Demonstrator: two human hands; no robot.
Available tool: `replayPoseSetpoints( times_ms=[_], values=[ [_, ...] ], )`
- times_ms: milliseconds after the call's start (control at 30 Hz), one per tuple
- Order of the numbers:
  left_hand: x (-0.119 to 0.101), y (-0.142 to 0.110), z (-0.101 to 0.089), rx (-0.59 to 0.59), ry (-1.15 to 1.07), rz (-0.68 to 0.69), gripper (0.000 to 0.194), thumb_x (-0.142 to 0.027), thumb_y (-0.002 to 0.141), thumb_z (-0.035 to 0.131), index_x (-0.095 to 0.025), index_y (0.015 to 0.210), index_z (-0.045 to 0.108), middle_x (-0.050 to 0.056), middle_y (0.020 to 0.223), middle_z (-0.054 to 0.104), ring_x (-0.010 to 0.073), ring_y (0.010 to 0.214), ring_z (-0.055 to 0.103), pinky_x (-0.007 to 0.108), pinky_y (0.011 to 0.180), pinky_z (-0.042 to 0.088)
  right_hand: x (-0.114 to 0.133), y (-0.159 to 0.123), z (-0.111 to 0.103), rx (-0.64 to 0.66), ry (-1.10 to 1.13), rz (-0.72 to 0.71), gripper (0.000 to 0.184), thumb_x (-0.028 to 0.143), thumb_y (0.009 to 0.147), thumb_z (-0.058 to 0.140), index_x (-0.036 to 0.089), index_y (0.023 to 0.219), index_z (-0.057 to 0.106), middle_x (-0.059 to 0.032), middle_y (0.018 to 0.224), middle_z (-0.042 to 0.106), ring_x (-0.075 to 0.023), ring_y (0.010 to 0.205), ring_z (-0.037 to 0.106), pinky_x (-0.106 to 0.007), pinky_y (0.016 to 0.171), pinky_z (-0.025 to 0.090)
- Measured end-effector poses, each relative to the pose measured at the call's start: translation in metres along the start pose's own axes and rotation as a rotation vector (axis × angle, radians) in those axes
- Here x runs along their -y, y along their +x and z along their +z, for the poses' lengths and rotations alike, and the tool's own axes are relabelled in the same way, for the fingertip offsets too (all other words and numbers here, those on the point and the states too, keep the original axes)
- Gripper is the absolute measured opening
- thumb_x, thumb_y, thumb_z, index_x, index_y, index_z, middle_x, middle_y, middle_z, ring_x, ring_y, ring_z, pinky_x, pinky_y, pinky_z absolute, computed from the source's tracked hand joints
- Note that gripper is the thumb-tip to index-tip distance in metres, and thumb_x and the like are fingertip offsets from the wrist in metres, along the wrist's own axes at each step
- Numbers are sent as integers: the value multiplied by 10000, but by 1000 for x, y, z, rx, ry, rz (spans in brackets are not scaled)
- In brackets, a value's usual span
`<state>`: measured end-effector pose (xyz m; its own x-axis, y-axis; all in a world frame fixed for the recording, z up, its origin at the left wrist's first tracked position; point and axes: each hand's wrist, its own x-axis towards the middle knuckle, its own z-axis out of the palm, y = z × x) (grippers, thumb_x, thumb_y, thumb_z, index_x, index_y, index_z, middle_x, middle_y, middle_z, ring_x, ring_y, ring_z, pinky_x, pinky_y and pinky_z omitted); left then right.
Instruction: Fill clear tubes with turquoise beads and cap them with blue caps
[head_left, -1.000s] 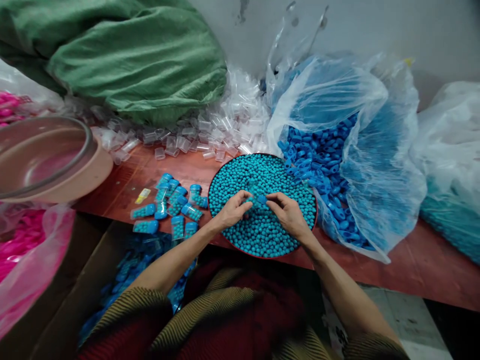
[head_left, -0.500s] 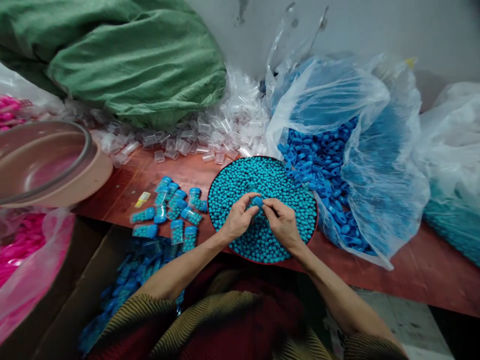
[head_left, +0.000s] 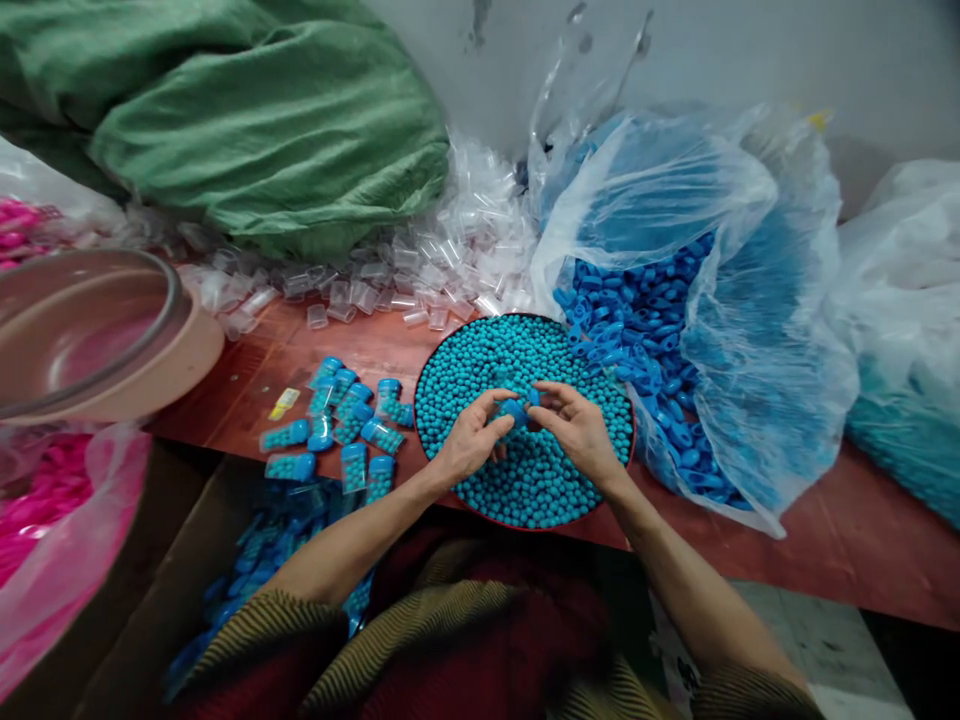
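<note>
My left hand [head_left: 471, 440] and my right hand [head_left: 577, 430] meet over a round red-rimmed tray [head_left: 628, 462] heaped with small turquoise beads [head_left: 525, 480]. Between their fingertips they pinch a small clear vial with a blue cap [head_left: 516, 409], filled with beads. Both hands are closed on it, the left from below, the right at the cap end. To the left of the tray lie several filled, capped vials [head_left: 341, 425] on the red table.
A heap of empty clear vials [head_left: 420, 265] lies behind the tray. A plastic bag of blue caps [head_left: 652, 330] stands to the right, a green sack [head_left: 247, 120] at the back left, a pink basin [head_left: 97, 340] at the left. A box of filled vials [head_left: 255, 540] sits below the table edge.
The hands have shifted slightly while turning the vial between them; the right fingers now sit at the blue cap. The view moved a little. Nothing else changed.
</note>
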<state>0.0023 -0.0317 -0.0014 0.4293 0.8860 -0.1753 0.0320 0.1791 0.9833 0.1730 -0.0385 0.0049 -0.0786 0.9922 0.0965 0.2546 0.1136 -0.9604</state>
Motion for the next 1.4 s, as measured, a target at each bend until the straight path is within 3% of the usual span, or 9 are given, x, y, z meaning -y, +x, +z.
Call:
replayPoseSetpoints(
  times_ms=[133,233,333,533,767,1033,1233,1333,1400],
  values=[
    [-1,0,6,-83,7,40,517,-327,831,514,-224,1325,400,27,935,607,90,587,542,227,540,465,0,-10,15,47,-423,-232,470,380,858,516,154,1269,494,-166,1195,591,-272,1088,584,-427,877,508],
    [-3,1,9,-123,-6,88,499,-315,817,516,-193,1294,434,63,1169,577,162,915,580,280,794,480,-3,-14,24,85,-625,-276,824,437,764,633,108,1419,258,-230,1254,500,-324,1049,587,-434,730,550],
    [-4,1,9,-79,-12,106,499,-349,786,565,-178,1240,450,70,1221,546,189,1087,518,297,934,412,-8,-16,29,69,-719,-277,849,411,737,645,130,1418,223,-198,1171,524,-300,915,621,-404,633,548],
    [-7,-5,16,-47,-168,56,418,-400,772,586,-182,1088,421,2,844,568,110,731,531,244,721,441,-14,-18,35,-69,-597,-402,762,355,672,651,132,1309,299,-156,1056,552,-282,897,610,-402,685,541],
    [-13,-4,24,-98,-158,71,339,-391,765,575,-191,1004,441,-33,723,502,82,612,460,214,618,403,-18,-21,38,-160,-572,-420,780,397,686,653,151,1319,269,-160,1069,561,-317,1008,586,-475,829,509],
    [-2,-17,-27,-146,226,71,297,-341,817,511,-190,1071,483,2,838,571,128,757,536,252,729,450,8,-22,59,199,-757,-219,836,485,763,628,155,1424,237,-190,1242,498,-276,918,632,-372,624,546],
    [-3,-47,-113,-521,765,60,419,-396,818,479,-186,1178,525,70,994,618,231,947,577,385,883,444,-4,-6,-3,-18,-843,-211,277,266,937,408,193,1130,592,-83,1039,646,-192,939,615,-296,785,492],
    [-3,-49,-118,-742,1036,159,366,-351,844,431,-154,1115,579,107,1013,623,263,982,569,421,915,422,-20,13,-46,-151,-1099,-109,295,152,917,375,182,1068,627,-105,1015,646,-234,926,572,-341,773,446],
    [-2,-39,-99,-699,1050,233,319,-315,875,396,-145,1050,601,103,968,641,237,917,591,381,870,448,-28,27,-65,-124,-1253,-65,302,110,890,379,178,1038,633,-124,1005,627,-253,899,536,-342,709,411]
  ],
)
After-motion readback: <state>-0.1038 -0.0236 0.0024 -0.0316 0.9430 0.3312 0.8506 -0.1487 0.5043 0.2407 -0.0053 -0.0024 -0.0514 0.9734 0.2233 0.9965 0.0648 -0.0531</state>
